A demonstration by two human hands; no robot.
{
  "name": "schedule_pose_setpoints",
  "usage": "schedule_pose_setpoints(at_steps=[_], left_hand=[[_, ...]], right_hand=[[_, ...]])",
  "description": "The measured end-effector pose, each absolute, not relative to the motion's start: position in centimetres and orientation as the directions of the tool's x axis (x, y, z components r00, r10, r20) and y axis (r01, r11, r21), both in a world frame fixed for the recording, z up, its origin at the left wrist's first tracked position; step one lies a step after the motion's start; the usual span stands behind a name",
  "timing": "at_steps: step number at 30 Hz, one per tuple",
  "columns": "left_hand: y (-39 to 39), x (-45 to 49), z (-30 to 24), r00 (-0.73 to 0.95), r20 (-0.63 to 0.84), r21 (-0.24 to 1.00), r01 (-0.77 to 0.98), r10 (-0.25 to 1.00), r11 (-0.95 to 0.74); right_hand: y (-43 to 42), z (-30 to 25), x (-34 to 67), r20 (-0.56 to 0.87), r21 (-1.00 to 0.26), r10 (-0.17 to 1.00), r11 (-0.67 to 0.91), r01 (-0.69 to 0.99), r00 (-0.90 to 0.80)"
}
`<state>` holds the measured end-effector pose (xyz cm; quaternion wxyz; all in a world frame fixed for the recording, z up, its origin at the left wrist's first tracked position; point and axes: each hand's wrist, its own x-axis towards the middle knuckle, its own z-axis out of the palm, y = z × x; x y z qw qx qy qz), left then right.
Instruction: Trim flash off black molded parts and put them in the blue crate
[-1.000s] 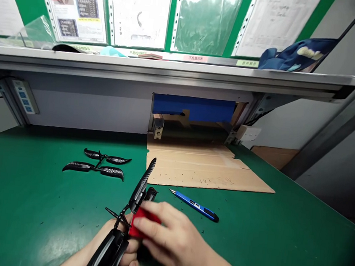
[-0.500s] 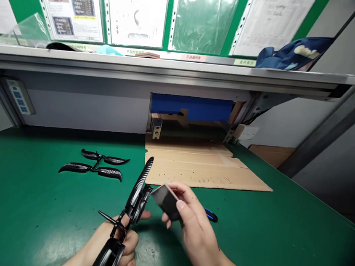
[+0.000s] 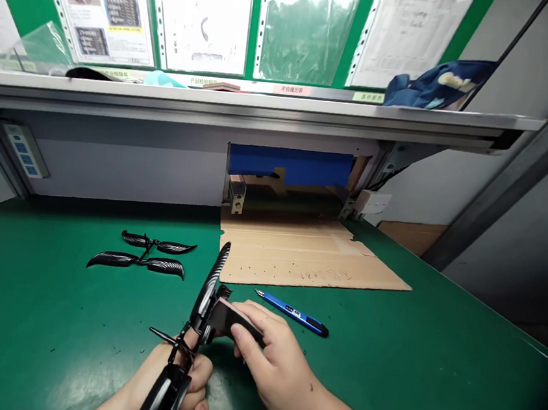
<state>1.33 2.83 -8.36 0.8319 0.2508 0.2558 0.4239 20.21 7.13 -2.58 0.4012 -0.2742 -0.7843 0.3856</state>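
My left hand (image 3: 190,379) is closed round a glossy black moulded plastic part (image 3: 209,289) with wing-shaped pieces on a sprue, held upright near the table's front edge. My right hand (image 3: 270,355) grips a small flat dark block (image 3: 229,316) and presses its end against the part's middle. A second black winged part (image 3: 144,253) lies on the green table (image 3: 47,312) to the left. A blue utility knife (image 3: 292,312) lies just beyond my right hand.
A flat sheet of cardboard (image 3: 308,254) lies at the back centre below a blue-topped opening (image 3: 290,164). A metal shelf (image 3: 265,106) runs overhead with papers and a blue cloth (image 3: 433,85). A power strip (image 3: 20,149) hangs at the left.
My right hand lifted the block away from the part, turning it so its dark face showed, then brought it back against the part. The left hand has stayed put.
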Motion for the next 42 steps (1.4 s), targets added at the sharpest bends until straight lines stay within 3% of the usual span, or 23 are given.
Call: schedule_pose_setpoints(at_steps=[4, 10, 13, 15, 19, 23, 26, 28, 31, 34, 36, 38, 42], left_hand=[[2.6, 1.6, -8.2, 0.511, -0.216, 0.635, -0.573, 0.832, 0.518], [2.8, 1.4, -8.3, 0.502, -0.160, 0.622, -0.617, 0.850, 0.482], [3.1, 1.0, -8.1, 0.494, -0.170, 0.617, -0.621, 0.853, 0.483], [3.2, 1.0, -7.9, 0.494, -0.173, 0.615, -0.621, 0.852, 0.486], [3.0, 1.5, -7.8, 0.506, -0.172, 0.642, -0.593, 0.845, 0.485], [3.0, 1.4, -7.3, 0.449, -0.173, 0.684, -0.586, 0.877, 0.435], [3.1, 0.2, -5.7, 0.348, -0.115, 0.750, -0.584, 0.931, 0.311], [2.9, -0.9, -4.0, 0.291, -0.095, 0.859, -0.459, 0.952, 0.226], [2.1, -2.1, -1.6, 0.197, -0.136, 0.990, -0.013, 0.971, 0.141], [1.3, -1.8, -0.7, 0.119, -0.179, 0.864, 0.494, 0.977, 0.098], [1.0, -1.0, -0.9, 0.115, -0.196, 0.715, 0.697, 0.974, 0.062], [0.9, -0.1, -1.4, 0.167, -0.225, 0.649, 0.760, 0.960, 0.020], [1.0, 0.9, -2.3, 0.307, -0.238, 0.752, 0.658, 0.921, -0.025]], right_hand=[[7.6, -2.5, 20.5, 0.596, -0.667, 0.650, 0.728, 0.159, -0.472], [8.1, -2.0, 21.3, 0.592, -0.510, 0.406, 0.858, 0.066, -0.696], [7.6, -1.3, 21.2, 0.484, -0.662, 0.446, 0.749, 0.019, -0.753], [7.4, -1.3, 21.1, 0.490, -0.713, 0.530, 0.700, 0.032, -0.692], [7.7, -1.9, 21.1, 0.588, -0.670, 0.582, 0.739, 0.064, -0.562], [8.4, -1.1, 21.9, 0.493, -0.722, 0.542, 0.691, 0.027, -0.680], [9.1, -0.4, 23.0, 0.403, -0.612, 0.544, 0.758, 0.225, -0.736], [9.6, -0.4, 23.8, 0.298, -0.496, 0.558, 0.784, 0.374, -0.775], [10.2, -0.6, 24.3, 0.282, -0.421, 0.578, 0.792, 0.442, -0.766], [10.2, -0.6, 23.9, 0.507, -0.440, 0.585, 0.807, 0.394, -0.633], [9.5, -0.5, 23.1, 0.569, -0.399, 0.529, 0.847, 0.351, -0.630], [8.4, -0.8, 22.1, 0.475, -0.302, 0.448, 0.891, 0.338, -0.757], [6.3, -1.9, 20.6, 0.165, -0.148, 0.461, 0.886, 0.440, -0.872]])
